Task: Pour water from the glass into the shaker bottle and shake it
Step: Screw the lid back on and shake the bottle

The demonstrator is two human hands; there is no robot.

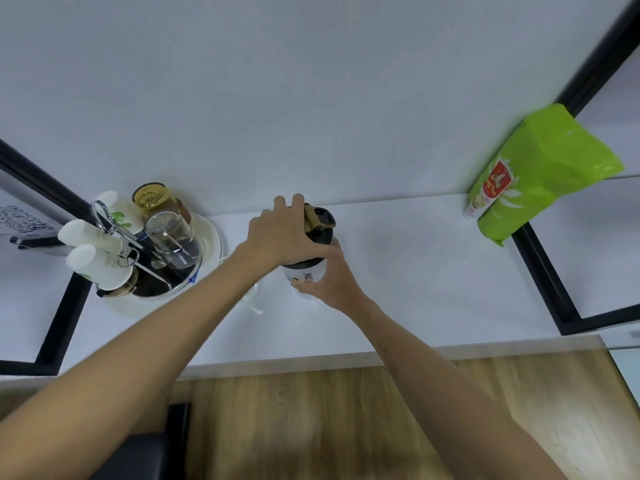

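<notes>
Shaker bottle (306,268): I am seeing it standing upright near the back edge of the white counter (415,271), about midway along it, with both hands on it. Its body is white with dark lettering, and its lid (320,225) is black with a tan flip part.

Left hand (280,233): I am watching it lying over the lid from the left, fingers curled across the top and thumb pressing along the lid's lower rim, gripping it.

Right hand (329,278): it is wrapping around the white body from the right, fingers closing on the lettered side, holding the bottle steady.

Glass (252,299): I am making out only a faint clear shape just left of the bottle, mostly hidden under the left forearm; I cannot tell whether it is holding water.

Round tray (211,237): it is sitting toward the counter's left end, carrying an upturned clear glass (173,237), an amber glass (156,199), white cups (93,251) and a metal rack (110,220).

Green pouch (540,174): it is leaning at the back right corner of the counter, well apart from the bottle.

Front edge: wood-grain floor is showing below it.
</notes>
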